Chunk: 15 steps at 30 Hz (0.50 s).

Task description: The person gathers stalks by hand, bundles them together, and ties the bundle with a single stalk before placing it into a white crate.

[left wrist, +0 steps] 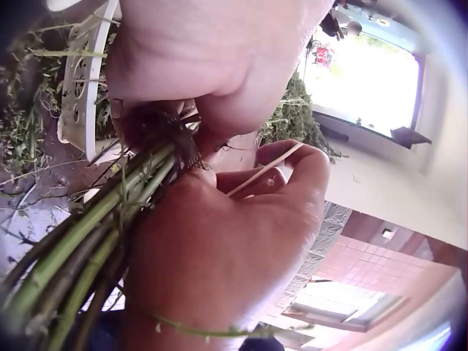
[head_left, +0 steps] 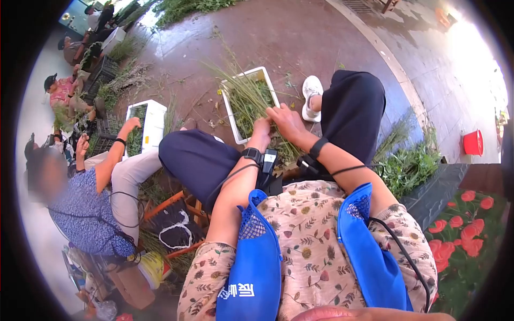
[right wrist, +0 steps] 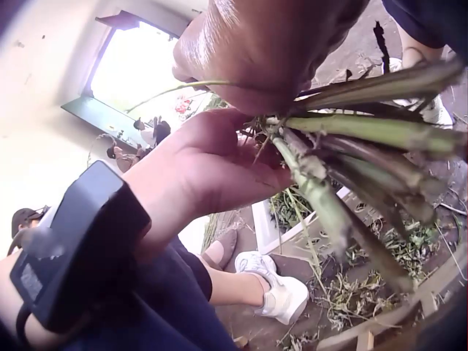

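**Paved yard: both hands closed on one bundle of stems**

Red-brown paving, wet-looking and littered with leaf scraps, fills the upper middle of the head view. On it stands a white plastic crate (head_left: 230, 115), rectangular with slotted walls. It is packed with long thin green stalks that poke out past its upper-left corner. A second white crate (head_left: 155, 115) sits to the left, also holding greens, with a seated neighbour's hand (head_left: 131, 123) on its edge. A small red bucket (head_left: 473, 143) stands well apart at the right edge. A loose heap of leafy cuttings (head_left: 409, 166) lies at middle right.

At the centre of the frame, just below the near crate and between the knees, the left hand (head_left: 261, 128) and the right hand (head_left: 288, 122) meet. They touch around a bundle of green stems (left wrist: 88, 256).

The stems are smooth, round and firm, pale green shading to brown at the ragged, fibrous cut ends. In the left wrist view the left hand's fingers are wrapped tight round the bundle just below those ends. The stalks run away to the lower left of the frame. The right hand clamps down over the cut ends from above, fingers curled onto them. A thin straw-coloured strip (left wrist: 263, 172) crosses the left hand's fingers beside the bundle.
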Motion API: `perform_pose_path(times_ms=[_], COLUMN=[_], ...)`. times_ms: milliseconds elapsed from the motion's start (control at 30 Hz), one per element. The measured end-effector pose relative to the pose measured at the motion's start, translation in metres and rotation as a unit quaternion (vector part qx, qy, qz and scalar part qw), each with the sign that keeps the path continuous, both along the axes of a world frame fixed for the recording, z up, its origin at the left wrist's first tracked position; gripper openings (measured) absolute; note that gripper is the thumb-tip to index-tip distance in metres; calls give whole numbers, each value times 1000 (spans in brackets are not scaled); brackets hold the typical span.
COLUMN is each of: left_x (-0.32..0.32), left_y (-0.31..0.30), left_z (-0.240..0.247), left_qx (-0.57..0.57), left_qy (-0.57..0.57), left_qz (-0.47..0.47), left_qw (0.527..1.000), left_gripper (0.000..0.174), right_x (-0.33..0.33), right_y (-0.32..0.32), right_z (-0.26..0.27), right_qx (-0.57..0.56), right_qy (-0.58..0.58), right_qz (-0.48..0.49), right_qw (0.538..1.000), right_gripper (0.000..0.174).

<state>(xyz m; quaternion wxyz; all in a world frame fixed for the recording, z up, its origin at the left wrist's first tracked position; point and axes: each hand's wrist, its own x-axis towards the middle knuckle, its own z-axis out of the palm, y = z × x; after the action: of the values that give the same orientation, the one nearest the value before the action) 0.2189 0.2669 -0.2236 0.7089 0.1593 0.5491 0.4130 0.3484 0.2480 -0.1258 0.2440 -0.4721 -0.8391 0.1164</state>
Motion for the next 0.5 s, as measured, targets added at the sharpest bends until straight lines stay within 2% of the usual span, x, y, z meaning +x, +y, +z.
perform_pose_path(times_ms=[33,133,167,267,300,400,433,500], left_x=[1,9,9,1,-2,-2,1,1], left_y=[-1,-7,-10,-8,-3,-2,-5,-6], left_z=[9,24,35,41,34,21,26,27], left_qx=[5,45,44,22,45,83,85,85], left_qy=[32,28,12,5,-15,-46,-59,-56], left_qz=[-15,0,2,-18,-31,-22,12,19], left_qw=[999,999,999,1000,998,995,995,995], left_gripper=[12,12,13,10,11,14,14,15], right_x=[0,3,3,10,11,14,15,17], right_y=[2,8,12,14,15,20,21,24], right_z=[-5,-19,-25,-31,-36,-43,-44,-48], right_qx=[8,-50,-49,-220,-234,-334,-385,-442], right_qy=[13,78,120,203,236,377,423,431], right_qz=[-16,-137,-144,-132,-134,-161,-176,-189], right_qw=[1000,986,981,945,933,849,801,764], right_gripper=[26,27,30,32,34,35,39,38])
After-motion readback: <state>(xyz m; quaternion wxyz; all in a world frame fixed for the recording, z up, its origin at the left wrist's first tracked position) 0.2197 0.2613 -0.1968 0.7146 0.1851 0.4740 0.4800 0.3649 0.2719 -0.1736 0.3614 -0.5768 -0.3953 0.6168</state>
